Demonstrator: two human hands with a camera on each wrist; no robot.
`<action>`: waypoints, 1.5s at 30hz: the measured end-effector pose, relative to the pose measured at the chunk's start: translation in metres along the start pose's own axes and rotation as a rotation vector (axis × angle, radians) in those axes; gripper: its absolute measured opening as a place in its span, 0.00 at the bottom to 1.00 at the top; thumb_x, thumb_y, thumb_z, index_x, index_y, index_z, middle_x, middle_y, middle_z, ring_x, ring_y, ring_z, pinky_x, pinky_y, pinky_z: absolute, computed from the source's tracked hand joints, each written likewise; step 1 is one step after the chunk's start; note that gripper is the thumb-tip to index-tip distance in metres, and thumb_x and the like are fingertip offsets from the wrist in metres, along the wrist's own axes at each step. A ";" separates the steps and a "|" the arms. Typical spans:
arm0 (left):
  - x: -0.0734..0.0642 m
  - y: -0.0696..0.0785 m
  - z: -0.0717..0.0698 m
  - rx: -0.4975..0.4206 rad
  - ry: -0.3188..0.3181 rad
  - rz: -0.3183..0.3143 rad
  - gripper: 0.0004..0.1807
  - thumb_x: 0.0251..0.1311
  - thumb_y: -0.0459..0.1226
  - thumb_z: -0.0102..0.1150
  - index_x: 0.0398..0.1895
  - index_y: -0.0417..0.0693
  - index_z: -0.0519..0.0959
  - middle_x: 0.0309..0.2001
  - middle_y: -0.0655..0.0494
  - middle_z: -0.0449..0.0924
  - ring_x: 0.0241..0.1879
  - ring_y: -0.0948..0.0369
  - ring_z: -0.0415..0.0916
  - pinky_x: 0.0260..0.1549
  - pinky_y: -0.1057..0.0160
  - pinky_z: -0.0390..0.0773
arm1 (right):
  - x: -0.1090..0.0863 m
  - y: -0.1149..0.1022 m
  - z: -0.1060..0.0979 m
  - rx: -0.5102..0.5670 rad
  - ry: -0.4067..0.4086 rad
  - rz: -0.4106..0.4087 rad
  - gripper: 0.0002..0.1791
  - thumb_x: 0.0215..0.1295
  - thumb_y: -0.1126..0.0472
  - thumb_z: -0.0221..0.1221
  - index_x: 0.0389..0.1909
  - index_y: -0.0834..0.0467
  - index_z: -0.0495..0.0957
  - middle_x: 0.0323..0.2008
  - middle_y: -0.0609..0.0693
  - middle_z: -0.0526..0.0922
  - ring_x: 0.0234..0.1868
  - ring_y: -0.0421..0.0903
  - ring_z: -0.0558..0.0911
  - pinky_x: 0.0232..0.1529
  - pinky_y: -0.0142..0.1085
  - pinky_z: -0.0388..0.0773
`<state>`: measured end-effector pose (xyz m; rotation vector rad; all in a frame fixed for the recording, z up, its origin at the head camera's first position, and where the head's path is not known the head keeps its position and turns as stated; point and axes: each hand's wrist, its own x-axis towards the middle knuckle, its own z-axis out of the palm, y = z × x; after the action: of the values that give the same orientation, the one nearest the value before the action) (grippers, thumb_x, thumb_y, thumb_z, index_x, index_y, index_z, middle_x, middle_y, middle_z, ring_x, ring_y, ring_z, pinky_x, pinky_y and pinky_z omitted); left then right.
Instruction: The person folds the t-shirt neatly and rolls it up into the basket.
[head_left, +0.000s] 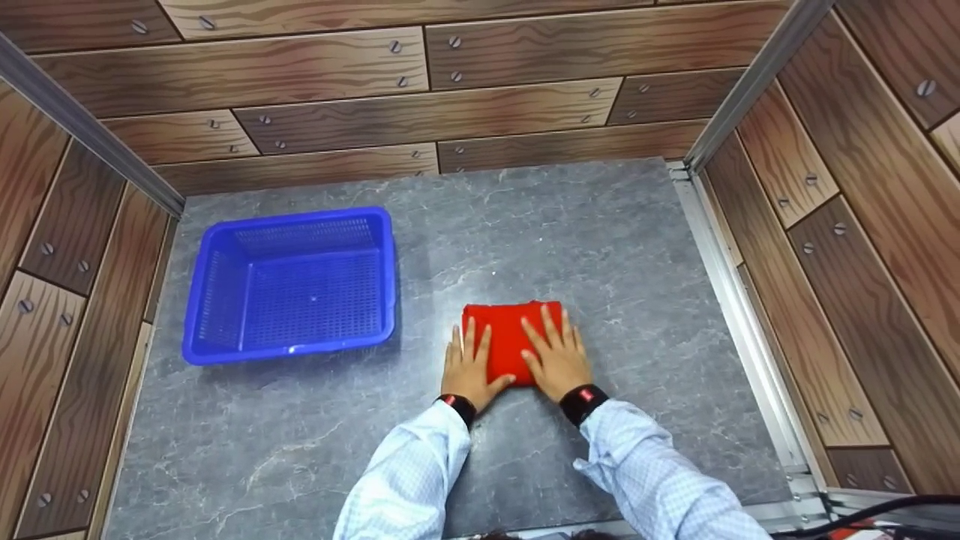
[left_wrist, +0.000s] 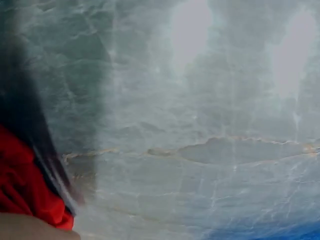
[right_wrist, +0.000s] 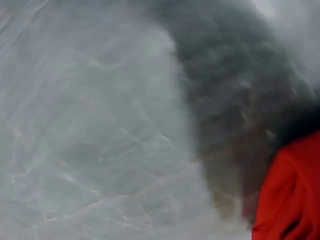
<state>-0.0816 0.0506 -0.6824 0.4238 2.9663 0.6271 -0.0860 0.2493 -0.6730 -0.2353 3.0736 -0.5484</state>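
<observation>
A red folded cloth (head_left: 510, 337) lies flat on the grey marbled surface, a rough rectangle in shape. My left hand (head_left: 469, 369) rests on its left side with fingers straight and spread. On the right side of the cloth my right hand (head_left: 559, 360) lies the same way, fingers spread and pointing forward. In the left wrist view, folds of the red cloth (left_wrist: 25, 185) show at the lower left, beside a bit of the hand. The right wrist view shows a rounded, layered edge of the cloth (right_wrist: 290, 195) at the lower right.
An empty blue plastic basket (head_left: 289, 352) with perforated sides stands to the left of the cloth. Wood-patterned panels (head_left: 525, 112) wall the surface at the back and both sides. A metal rail (head_left: 739, 322) runs along the right edge, and a black cable (head_left: 885, 506) lies at the lower right.
</observation>
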 end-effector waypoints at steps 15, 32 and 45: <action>0.010 0.004 -0.002 -0.085 -0.239 -0.147 0.54 0.53 0.64 0.59 0.79 0.56 0.49 0.80 0.49 0.38 0.75 0.32 0.38 0.71 0.36 0.48 | 0.004 0.002 0.008 0.059 -0.181 0.087 0.33 0.73 0.38 0.44 0.76 0.39 0.54 0.79 0.52 0.47 0.76 0.72 0.44 0.71 0.67 0.45; 0.016 -0.001 -0.010 -0.737 0.110 -0.490 0.29 0.59 0.36 0.63 0.59 0.26 0.66 0.53 0.29 0.75 0.55 0.40 0.74 0.59 0.48 0.72 | 0.013 0.014 -0.030 0.627 -0.065 0.620 0.31 0.70 0.55 0.53 0.65 0.73 0.65 0.61 0.72 0.72 0.64 0.65 0.72 0.67 0.51 0.66; 0.012 -0.022 -0.014 -0.840 -0.021 -0.564 0.17 0.59 0.37 0.61 0.41 0.28 0.81 0.35 0.39 0.83 0.34 0.52 0.78 0.39 0.58 0.77 | 0.008 0.017 -0.027 1.052 -0.284 0.755 0.24 0.68 0.58 0.58 0.57 0.73 0.74 0.28 0.44 0.80 0.30 0.37 0.79 0.34 0.30 0.79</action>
<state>-0.1007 0.0295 -0.6788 -0.4424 2.2953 1.5935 -0.0972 0.2737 -0.6534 0.7265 1.9616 -1.6650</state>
